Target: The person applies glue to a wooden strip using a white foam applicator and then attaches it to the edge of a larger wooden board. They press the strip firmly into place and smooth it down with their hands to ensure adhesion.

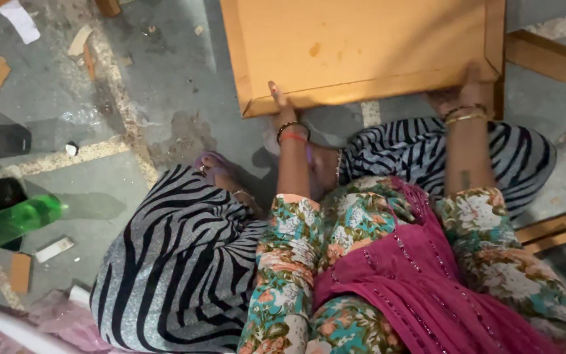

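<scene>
Wooden panel [361, 49] on floor, near edge gripped by both hands, left [282, 105], right [456, 95]

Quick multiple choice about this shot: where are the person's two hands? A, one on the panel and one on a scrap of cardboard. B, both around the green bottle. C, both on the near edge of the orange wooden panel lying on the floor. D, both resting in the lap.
C: the left hand and the right hand both rest on the near edge of the wooden panel; the green bottle lies untouched far off to the side.
</scene>
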